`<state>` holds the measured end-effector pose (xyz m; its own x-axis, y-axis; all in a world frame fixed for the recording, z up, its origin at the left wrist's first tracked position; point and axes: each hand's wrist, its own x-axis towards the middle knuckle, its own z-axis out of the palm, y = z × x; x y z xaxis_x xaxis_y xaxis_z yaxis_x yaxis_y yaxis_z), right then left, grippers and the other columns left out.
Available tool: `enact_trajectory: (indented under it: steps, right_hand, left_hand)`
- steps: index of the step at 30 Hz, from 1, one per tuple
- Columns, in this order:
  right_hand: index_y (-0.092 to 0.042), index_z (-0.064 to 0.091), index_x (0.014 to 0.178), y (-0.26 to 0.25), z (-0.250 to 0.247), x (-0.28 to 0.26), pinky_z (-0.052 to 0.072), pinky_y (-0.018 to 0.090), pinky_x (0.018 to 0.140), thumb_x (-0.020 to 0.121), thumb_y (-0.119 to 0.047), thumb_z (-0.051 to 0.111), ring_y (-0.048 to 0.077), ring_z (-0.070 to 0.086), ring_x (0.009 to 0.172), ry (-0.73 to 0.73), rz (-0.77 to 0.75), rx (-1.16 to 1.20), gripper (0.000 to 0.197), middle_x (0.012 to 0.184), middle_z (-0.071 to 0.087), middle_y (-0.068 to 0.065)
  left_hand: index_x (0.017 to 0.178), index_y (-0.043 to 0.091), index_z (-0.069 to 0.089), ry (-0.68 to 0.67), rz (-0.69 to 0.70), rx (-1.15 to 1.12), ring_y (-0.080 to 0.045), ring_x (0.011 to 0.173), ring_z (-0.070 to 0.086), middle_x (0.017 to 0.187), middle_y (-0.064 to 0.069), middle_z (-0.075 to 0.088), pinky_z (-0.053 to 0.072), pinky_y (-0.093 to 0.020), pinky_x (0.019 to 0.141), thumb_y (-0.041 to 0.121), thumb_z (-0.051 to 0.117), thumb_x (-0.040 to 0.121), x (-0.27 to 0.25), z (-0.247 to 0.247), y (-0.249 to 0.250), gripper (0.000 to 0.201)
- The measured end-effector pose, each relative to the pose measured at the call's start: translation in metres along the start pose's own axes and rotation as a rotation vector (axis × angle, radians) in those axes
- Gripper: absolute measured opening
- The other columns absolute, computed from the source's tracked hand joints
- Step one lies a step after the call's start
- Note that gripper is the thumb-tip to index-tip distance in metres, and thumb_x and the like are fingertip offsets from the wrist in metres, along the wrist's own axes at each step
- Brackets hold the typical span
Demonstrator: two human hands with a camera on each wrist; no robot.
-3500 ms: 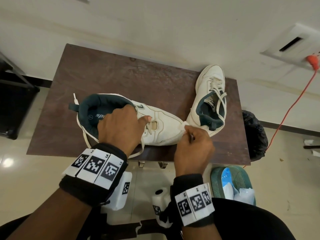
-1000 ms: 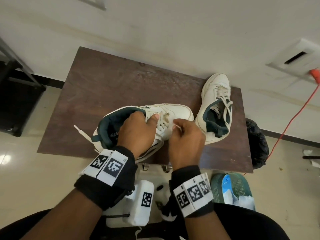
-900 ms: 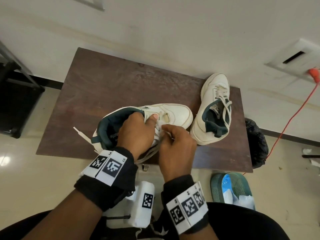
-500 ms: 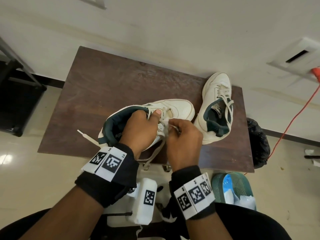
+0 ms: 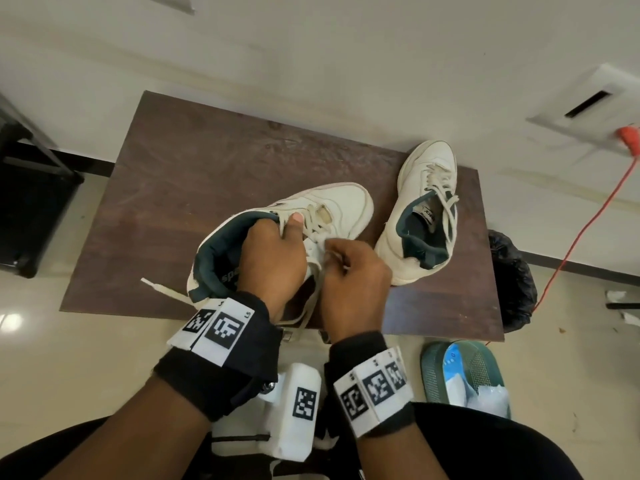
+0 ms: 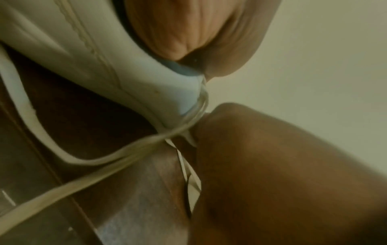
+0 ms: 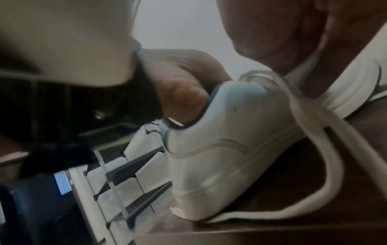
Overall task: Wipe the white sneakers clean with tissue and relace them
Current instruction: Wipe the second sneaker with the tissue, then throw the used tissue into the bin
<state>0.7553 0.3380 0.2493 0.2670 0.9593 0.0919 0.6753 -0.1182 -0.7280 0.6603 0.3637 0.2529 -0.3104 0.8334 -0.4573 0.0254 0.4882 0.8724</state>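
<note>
The near white sneaker (image 5: pixel 339 202) with dark green lining sits at the table's front edge, toe pointing away and to the right. My left hand (image 5: pixel 277 226) grips its collar, fingers inside and thumb on the eyelet row. My right hand (image 5: pixel 337 252) pinches its loose lace (image 5: pixel 311 299) beside the eyelets. The lace loops down over the table edge, and its other end (image 5: pixel 156 284) lies to the left. In the left wrist view the lace (image 6: pixel 100 167) runs from the shoe (image 6: pixel 69 49) to my right hand (image 6: pixel 272 165). The second, laced sneaker (image 5: pixel 427 161) stands to the right.
The brown table (image 5: pixel 207 174) stands against a white wall. A black bin bag (image 5: pixel 512 278) hangs at its right edge. A green basket holding tissues (image 5: pixel 464 372) sits on the floor lower right, under an orange cable (image 5: pixel 585 226). Black furniture (image 5: pixel 31 209) stands at left.
The near sneaker has turned its toe away and come toward the front edge. My right hand left the toe and now pinches the lace at the eyelets. My left hand keeps its grip.
</note>
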Motion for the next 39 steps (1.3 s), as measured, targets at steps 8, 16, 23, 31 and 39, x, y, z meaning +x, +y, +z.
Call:
enact_trajectory:
  steps: [8,16,23,31,39]
  right_hand:
    - [-0.014,0.070,0.098,0.010,-0.005,-0.003,0.054,0.026,0.082,0.084,0.003,0.064,0.008,0.065,0.084,-0.222,0.249,0.405,0.023,0.088,0.070,-0.002]
    - [-0.013,0.067,0.110,0.013,-0.020,-0.016,0.054,0.034,0.091,0.087,0.007,0.056,0.018,0.066,0.098,-0.247,0.428,0.610,0.033,0.101,0.070,0.005]
    - [-0.018,0.071,0.090,0.015,-0.068,-0.021,0.052,0.050,0.091,0.082,0.013,0.056,0.031,0.066,0.097,-0.196,0.429,0.703,0.036,0.098,0.071,0.014]
    - [-0.012,0.067,0.089,0.022,-0.149,-0.042,0.053,0.051,0.088,0.083,0.016,0.055,0.034,0.066,0.094,-0.178,0.423,0.819,0.031,0.093,0.069,0.014]
    - [-0.004,0.063,0.097,0.061,-0.224,-0.057,0.059,0.029,0.063,0.088,0.011,0.055,0.018,0.067,0.076,-0.092,0.495,0.876,0.019,0.087,0.068,0.010]
  left_hand:
    - [0.098,0.014,0.070,0.135,-0.076,-0.259,-0.020,0.091,0.070,0.097,0.001,0.074,0.055,-0.042,0.088,0.034,0.053,0.096,0.000,0.001,0.004,0.027]
    - [0.125,0.018,0.061,-0.078,-0.043,-0.116,-0.011,0.110,0.058,0.116,0.013,0.063,0.043,-0.029,0.096,0.022,0.055,0.094,-0.021,-0.011,0.025,0.032]
    - [0.105,0.016,0.064,-0.102,0.207,0.300,-0.017,0.097,0.058,0.103,0.006,0.065,0.045,-0.032,0.091,0.027,0.050,0.096,-0.073,-0.023,0.030,0.020]
    - [0.128,0.015,0.057,-0.127,0.472,0.696,-0.021,0.125,0.047,0.140,-0.004,0.047,0.038,-0.033,0.101,0.025,0.056,0.094,-0.139,0.002,0.032,0.035]
    - [0.124,0.018,0.060,-0.308,0.525,0.771,-0.020,0.119,0.053,0.129,-0.003,0.058,0.039,-0.032,0.097,0.019,0.054,0.092,-0.186,0.080,0.037,0.033]
